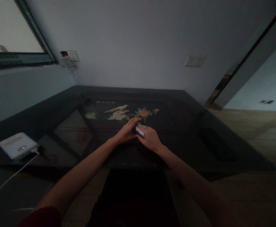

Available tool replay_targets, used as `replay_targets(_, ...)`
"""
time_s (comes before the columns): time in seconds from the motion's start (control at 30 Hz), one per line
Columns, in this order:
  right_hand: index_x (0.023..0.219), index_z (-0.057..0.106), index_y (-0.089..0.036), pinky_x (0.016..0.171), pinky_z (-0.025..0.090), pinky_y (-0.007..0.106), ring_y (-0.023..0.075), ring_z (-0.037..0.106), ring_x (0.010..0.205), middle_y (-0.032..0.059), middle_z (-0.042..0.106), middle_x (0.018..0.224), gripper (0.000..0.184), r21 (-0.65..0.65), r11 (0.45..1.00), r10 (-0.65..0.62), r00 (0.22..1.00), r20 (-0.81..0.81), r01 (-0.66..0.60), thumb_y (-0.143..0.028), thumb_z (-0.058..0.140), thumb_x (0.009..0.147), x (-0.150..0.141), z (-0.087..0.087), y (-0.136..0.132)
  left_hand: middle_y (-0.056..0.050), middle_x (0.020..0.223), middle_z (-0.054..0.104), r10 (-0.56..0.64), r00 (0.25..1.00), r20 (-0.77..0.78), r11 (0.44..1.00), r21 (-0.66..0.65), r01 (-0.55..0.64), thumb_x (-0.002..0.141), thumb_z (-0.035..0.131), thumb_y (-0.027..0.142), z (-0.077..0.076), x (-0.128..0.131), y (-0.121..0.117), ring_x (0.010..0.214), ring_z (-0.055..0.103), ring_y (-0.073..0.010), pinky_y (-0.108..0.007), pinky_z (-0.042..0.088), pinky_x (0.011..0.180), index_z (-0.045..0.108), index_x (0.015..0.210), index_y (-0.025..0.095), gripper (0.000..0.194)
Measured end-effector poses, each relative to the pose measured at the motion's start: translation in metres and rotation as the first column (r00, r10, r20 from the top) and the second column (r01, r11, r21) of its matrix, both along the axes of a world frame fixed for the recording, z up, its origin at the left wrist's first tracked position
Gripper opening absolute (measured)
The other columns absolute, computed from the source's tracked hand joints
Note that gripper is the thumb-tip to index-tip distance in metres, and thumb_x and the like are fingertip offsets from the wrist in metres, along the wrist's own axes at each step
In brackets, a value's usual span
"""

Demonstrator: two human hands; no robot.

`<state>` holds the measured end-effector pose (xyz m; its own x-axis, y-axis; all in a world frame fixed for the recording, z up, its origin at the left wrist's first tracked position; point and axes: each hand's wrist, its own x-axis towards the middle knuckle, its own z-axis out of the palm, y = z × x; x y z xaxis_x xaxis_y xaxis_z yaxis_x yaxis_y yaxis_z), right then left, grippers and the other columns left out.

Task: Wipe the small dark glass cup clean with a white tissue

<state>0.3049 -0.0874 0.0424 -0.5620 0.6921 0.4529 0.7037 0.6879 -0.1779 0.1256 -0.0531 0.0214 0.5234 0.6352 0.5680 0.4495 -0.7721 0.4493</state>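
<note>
Both my hands meet over the middle of a dark glass-topped table point(180, 107). My left hand point(125, 132) curls its fingers over the top of a small dark and white object point(139, 129). My right hand point(151, 138) grips the same object from the right and below. In the dim light I cannot make out what the object is. Just beyond the hands, a painted bird and flower design point(123, 112) shows under the glass.
A white power bank point(18, 145) with a white cable point(12, 176) lies at the table's left edge. Wall sockets point(69, 58) sit in the left corner and a switch plate point(195, 61) on the back wall. A doorway point(258, 85) and wooden floor lie to the right.
</note>
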Motion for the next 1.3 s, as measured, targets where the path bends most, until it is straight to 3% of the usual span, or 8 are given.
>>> replay_targets(0.13,0.111,0.059,-0.012,0.091,0.048,0.039,0.0248,0.063,0.101,0.0136,0.068,0.107,0.033,0.014,0.995,0.095,0.987,-0.127,-0.094,-0.034,0.056,0.087,0.001,-0.006,0.002,-0.015,0.132,0.046,0.006,0.998,0.064,0.999,-0.035,-0.004,0.068,0.072,0.023,0.002,0.000,-0.001,0.124,0.045,-0.0281,-0.045,0.037,0.105,0.033,0.136,0.020,0.078)
replay_targets(0.23,0.117,0.055,-0.008,0.106,0.038,0.045,0.0268,0.057,0.115,0.0180,0.065,0.114,0.044,0.113,0.978,0.178,0.983,-0.042,-0.173,-0.039,0.055,0.087,-0.003,-0.005,0.001,-0.013,0.131,0.048,0.036,0.991,0.132,0.996,-0.081,-0.026,0.065,0.074,0.022,0.004,0.000,-0.001,0.121,0.049,-0.0282,-0.045,0.039,0.103,0.034,0.135,0.021,0.080)
replay_targets(0.33,0.122,0.052,-0.005,0.111,0.031,0.046,0.0286,0.050,0.124,0.0207,0.058,0.126,0.048,0.205,0.971,0.117,0.993,0.033,-0.121,-0.038,0.056,0.087,-0.007,-0.001,-0.001,-0.014,0.132,0.048,0.025,0.986,0.163,0.995,-0.103,-0.008,0.062,0.077,0.026,0.006,0.001,-0.001,0.121,0.049,-0.0290,-0.046,0.039,0.103,0.036,0.134,0.020,0.082)
replay_targets(0.6,0.113,0.059,-0.007,0.104,0.040,0.042,0.0253,0.063,0.105,0.0182,0.068,0.109,0.037,0.145,0.981,0.132,0.991,0.004,-0.132,-0.034,0.051,0.090,-0.004,0.002,-0.002,-0.018,0.133,0.048,-0.025,0.975,0.219,0.983,-0.172,0.064,0.060,0.080,0.038,0.006,0.001,-0.001,0.122,0.049,-0.0320,-0.046,0.037,0.104,0.037,0.134,0.017,0.088)
replay_targets(0.83,0.120,0.050,-0.010,0.110,0.030,0.049,0.0278,0.048,0.126,0.0199,0.055,0.128,0.042,0.131,0.987,0.102,0.992,-0.077,-0.091,-0.035,0.055,0.087,-0.010,-0.002,-0.002,-0.016,0.131,0.049,0.017,0.969,0.247,0.985,-0.169,0.025,0.059,0.080,0.033,0.003,0.003,-0.002,0.121,0.049,-0.0306,-0.046,0.036,0.105,0.037,0.134,0.019,0.088)
replay_targets(1.03,0.112,0.052,-0.013,0.104,0.037,0.046,0.0246,0.059,0.107,0.0154,0.064,0.111,0.029,0.062,0.980,0.197,0.973,-0.122,-0.191,-0.030,0.053,0.088,-0.003,-0.001,0.001,-0.015,0.130,0.049,0.013,0.969,0.246,0.985,-0.168,0.030,0.057,0.082,0.034,0.000,0.004,-0.001,0.120,0.050,-0.0304,-0.046,0.038,0.104,0.037,0.133,0.019,0.090)
replay_targets(1.17,0.109,0.054,-0.014,0.093,0.044,0.043,0.0250,0.061,0.097,0.0146,0.067,0.102,0.027,0.041,0.983,0.185,0.976,-0.111,-0.181,-0.030,0.051,0.089,0.003,0.000,0.003,-0.015,0.131,0.048,0.018,0.975,0.223,0.987,-0.161,0.019,0.062,0.079,0.034,0.000,0.004,-0.002,0.121,0.048,-0.0296,-0.045,0.037,0.104,0.036,0.133,0.019,0.085)
replay_targets(1.3,0.110,0.055,-0.014,0.096,0.042,0.043,0.0252,0.060,0.102,0.0145,0.066,0.107,0.031,0.082,0.987,0.151,0.980,-0.132,-0.141,-0.036,0.050,0.090,-0.001,-0.002,0.003,-0.016,0.132,0.047,-0.022,0.969,0.247,0.987,-0.146,0.060,0.064,0.077,0.036,0.003,0.004,-0.005,0.123,0.047,-0.0302,-0.045,0.035,0.106,0.036,0.133,0.018,0.083)
